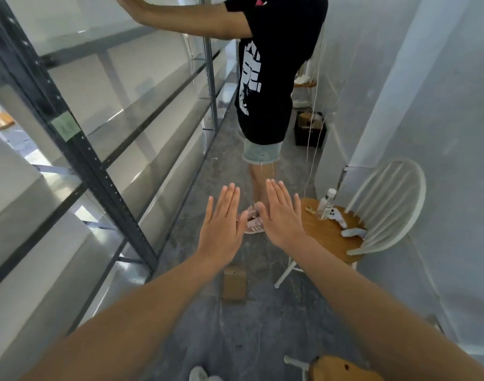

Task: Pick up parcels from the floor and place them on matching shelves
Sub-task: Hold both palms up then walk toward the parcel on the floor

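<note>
A metal shelving unit [78,149] runs along the left of the outstretched fingers. Beyond the fingertips stands another person [271,64] in a black T-shirt. A white spindle-back chair [386,204] sits right of them. The left hand [221,229] and right hand [283,218] hover side by side, fingers straight and together, holding nothing. The cardboard parcel [234,284] lies on the floor behind the fingertips, below the wrists. A plastic bottle [326,200] stands on the chair seat.
</note>
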The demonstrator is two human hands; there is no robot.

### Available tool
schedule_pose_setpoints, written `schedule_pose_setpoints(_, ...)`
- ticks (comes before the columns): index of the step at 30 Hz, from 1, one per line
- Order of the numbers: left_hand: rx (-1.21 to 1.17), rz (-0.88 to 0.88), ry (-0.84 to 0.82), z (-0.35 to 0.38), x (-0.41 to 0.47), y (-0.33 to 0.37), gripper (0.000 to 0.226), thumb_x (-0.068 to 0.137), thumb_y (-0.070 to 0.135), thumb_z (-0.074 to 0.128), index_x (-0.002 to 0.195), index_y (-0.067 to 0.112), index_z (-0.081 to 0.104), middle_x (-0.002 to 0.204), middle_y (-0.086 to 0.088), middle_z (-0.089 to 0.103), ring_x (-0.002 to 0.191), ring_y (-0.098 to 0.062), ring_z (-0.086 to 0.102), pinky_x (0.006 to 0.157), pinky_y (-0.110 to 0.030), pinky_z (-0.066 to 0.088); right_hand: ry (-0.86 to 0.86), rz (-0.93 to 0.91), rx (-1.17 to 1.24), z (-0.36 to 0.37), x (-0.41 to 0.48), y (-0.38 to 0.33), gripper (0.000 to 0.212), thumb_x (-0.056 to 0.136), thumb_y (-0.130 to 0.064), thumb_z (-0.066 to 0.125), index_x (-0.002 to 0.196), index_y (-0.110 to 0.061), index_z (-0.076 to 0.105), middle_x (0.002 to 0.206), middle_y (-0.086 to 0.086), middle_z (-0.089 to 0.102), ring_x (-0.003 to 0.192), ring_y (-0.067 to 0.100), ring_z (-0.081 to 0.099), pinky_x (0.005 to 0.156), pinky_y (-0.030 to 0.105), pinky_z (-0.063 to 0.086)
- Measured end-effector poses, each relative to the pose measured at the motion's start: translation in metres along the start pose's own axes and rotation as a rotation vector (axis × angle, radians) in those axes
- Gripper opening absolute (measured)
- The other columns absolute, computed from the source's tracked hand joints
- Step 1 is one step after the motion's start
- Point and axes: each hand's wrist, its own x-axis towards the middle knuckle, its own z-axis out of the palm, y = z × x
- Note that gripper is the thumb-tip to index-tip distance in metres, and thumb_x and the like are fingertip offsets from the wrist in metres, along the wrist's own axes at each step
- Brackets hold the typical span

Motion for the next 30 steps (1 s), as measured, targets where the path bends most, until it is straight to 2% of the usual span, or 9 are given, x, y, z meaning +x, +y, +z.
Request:
schedule_pose_setpoints(12,-0.026,-0.036,-0.045,0.046,0.081,-0.090,0.062,0.107,0.042,0.018,0.159,0.012,0.006,0.168,-0.001,0.002,0.151,-0.008,-0.012,0.122,-0.032,-0.015,-0.106,0.002,0.002,0.075,0.105,-0.019,0.061,0.104,-0.045,0.019,0.158,-0.018,0.005,0.166,-0.006,0.002,0.151,0.010,-0.008,0.121,0.043,-0.006)
schedule_pose_setpoints(19,-0.066,-0.059,-0.089,0.072,0.134,-0.169,0.073,0.101,0.052,0.005,0.158,0.009,0.016,0.168,-0.005,0.012,0.153,-0.012,-0.003,0.125,-0.039,-0.005,-0.177,0.081,0.038,0.134,0.180,-0.049,0.061,0.104,-0.042,0.020,0.158,-0.016,0.007,0.166,-0.004,0.003,0.152,0.011,-0.005,0.121,0.046,-0.004)
schedule_pose_setpoints(22,-0.060,-0.087,-0.132,0.090,0.149,-0.205,0.069,0.102,0.048,0.011,0.158,0.008,0.018,0.167,-0.006,0.014,0.154,-0.014,0.001,0.124,-0.038,-0.006,-0.188,0.102,0.067,0.167,0.202,-0.059,0.061,0.104,-0.044,0.020,0.158,-0.018,0.008,0.166,-0.005,0.006,0.152,0.010,-0.003,0.121,0.045,-0.003)
schedule_pose_setpoints(26,-0.039,-0.147,-0.167,0.121,0.149,-0.238,0.068,0.104,0.046,0.014,0.155,0.003,0.030,0.163,-0.011,0.028,0.153,-0.023,0.019,0.124,-0.044,0.008,-0.260,0.102,0.082,0.202,0.210,-0.057,0.061,0.104,-0.043,0.024,0.158,-0.020,0.009,0.165,-0.006,0.006,0.151,0.009,-0.003,0.121,0.043,-0.003)
schedule_pose_setpoints(30,-0.064,-0.206,-0.226,0.159,0.132,-0.250,0.067,0.103,0.043,0.015,0.156,0.004,0.026,0.164,-0.010,0.026,0.154,-0.023,0.018,0.125,-0.044,0.006,-0.371,0.155,0.053,0.235,0.211,-0.043,0.060,0.104,-0.043,0.022,0.158,-0.019,0.009,0.165,-0.006,0.007,0.151,0.009,-0.002,0.123,0.044,-0.002)
